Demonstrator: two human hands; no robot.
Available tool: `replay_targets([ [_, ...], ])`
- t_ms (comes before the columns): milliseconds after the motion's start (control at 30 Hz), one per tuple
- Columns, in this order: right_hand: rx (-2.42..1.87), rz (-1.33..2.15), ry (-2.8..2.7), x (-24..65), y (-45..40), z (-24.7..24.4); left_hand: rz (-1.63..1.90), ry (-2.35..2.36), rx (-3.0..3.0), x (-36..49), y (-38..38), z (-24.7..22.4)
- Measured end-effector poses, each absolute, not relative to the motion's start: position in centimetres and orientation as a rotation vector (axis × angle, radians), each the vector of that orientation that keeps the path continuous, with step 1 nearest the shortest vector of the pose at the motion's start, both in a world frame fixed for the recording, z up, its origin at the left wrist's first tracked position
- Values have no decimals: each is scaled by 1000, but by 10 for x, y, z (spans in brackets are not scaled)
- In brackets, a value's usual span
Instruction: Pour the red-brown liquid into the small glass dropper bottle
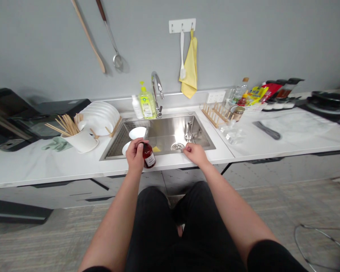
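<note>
My left hand (135, 154) is closed around the neck of a dark red bottle (149, 155) with a white label, held upright at the sink's front edge. My right hand (195, 153) is closed over the front rim of the steel sink (170, 126), near the drain (177, 146); what its fingers hold, if anything, is too small to make out. White bowls (137, 132) sit in the left part of the sink, partly hidden behind my left hand. A yellow piece (156, 149) lies in the sink beside the bottle.
Behind the sink stand a faucet (156, 94), a yellow-green soap bottle (147, 104) and a white bottle (136, 107). Racked plates (99, 117) and a chopstick holder (82, 141) are at left. A wooden rack (214, 115), jars and a grey utensil (266, 130) are at right.
</note>
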State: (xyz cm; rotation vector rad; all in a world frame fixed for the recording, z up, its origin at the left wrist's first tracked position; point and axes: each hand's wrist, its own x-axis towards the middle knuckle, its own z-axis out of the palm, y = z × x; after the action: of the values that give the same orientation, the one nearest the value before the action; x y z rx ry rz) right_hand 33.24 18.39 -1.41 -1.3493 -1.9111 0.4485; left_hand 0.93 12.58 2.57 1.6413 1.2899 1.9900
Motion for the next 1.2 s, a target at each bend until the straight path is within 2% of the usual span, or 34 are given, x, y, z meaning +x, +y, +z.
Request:
replay_targets([
  [667,-1364,432,-1920,332,184,-15,1993,1196,1628,16,131,21],
  [1000,-1364,436,-1920,334,184,-12,1985,1307,1713,20,132,22],
  [1200,-980,538,-1942,312,141,7,2044,1227,1605,56,105,30],
])
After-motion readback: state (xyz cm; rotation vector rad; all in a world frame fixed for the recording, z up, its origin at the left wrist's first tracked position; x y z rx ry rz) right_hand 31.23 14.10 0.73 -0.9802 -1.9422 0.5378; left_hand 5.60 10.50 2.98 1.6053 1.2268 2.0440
